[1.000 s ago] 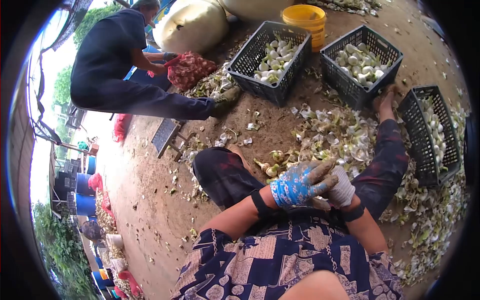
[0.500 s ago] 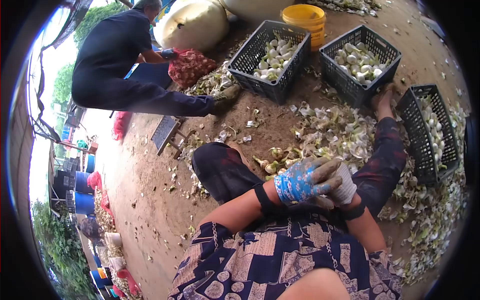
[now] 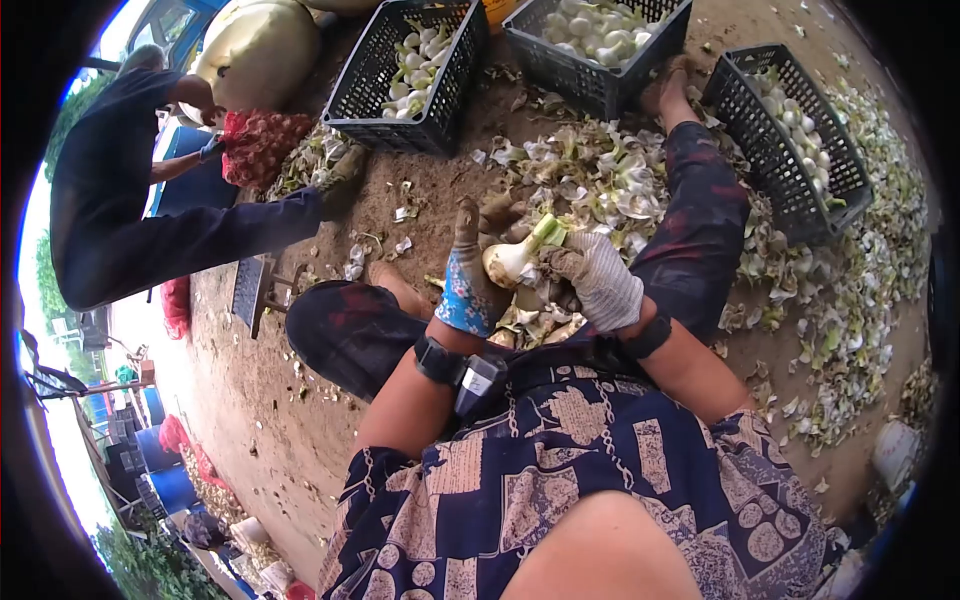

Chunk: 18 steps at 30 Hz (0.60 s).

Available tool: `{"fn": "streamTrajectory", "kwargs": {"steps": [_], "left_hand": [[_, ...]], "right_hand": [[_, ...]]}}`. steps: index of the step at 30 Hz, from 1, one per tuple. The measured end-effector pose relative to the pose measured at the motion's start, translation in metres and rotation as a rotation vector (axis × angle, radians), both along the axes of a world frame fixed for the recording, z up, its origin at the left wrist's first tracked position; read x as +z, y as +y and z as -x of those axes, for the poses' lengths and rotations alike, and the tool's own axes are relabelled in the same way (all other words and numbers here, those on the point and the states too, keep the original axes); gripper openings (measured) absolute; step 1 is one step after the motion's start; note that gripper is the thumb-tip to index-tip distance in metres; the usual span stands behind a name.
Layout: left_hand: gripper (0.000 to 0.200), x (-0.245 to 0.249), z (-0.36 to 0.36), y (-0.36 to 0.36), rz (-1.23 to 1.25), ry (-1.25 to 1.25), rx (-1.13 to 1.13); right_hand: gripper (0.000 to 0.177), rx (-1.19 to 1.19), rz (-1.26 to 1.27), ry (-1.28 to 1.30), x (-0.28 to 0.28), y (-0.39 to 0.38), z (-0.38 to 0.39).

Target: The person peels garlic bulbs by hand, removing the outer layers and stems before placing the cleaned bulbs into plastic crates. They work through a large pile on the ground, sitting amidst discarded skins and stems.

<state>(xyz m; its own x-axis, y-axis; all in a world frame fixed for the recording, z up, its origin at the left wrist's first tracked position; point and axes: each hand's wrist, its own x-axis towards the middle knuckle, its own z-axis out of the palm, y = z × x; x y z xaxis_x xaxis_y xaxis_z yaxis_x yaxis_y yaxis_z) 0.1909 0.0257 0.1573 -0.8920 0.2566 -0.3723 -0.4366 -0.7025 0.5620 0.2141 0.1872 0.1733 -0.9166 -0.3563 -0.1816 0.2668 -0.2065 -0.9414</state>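
A white garlic-like bulb [image 3: 508, 263] with a short green stem is between my two hands. My right hand [image 3: 602, 280], in a whitish knit glove, is closed at the stem side of the bulb. On the other side, my left hand [image 3: 474, 277] wears a soiled blue floral glove, its thumb and fingers spread beside the bulb. More bulbs [image 3: 540, 325] lie just below the hands, partly hidden by them.
Black crates of bulbs stand ahead, one at the left [image 3: 452, 125], one in the middle [image 3: 610, 90], one at the right [image 3: 765, 150]. Peelings [image 3: 620, 170] cover the ground. At the left a co-worker [image 3: 120, 190] holds a red net sack [image 3: 258, 145].
My hands were together and have moved apart, with a bulb now visible between them. The left hand's fingers have spread. The whole view has shifted, and the crates appear higher and further left.
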Motion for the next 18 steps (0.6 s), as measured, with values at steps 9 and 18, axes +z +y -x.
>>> {"fn": "streamTrajectory", "kwargs": {"steps": [9, 18], "left_hand": [[0.054, -0.007, -0.032, -0.006, 0.169, 0.134, -0.089], [0.034, -0.023, -0.027, -0.014, 0.892, 0.301, 0.036]], "right_hand": [[0.022, 0.051, 0.078, 0.161, -0.015, 0.002, -0.001], [0.027, 0.088, -0.642, 0.717, -0.023, -0.011, 0.006]]}}
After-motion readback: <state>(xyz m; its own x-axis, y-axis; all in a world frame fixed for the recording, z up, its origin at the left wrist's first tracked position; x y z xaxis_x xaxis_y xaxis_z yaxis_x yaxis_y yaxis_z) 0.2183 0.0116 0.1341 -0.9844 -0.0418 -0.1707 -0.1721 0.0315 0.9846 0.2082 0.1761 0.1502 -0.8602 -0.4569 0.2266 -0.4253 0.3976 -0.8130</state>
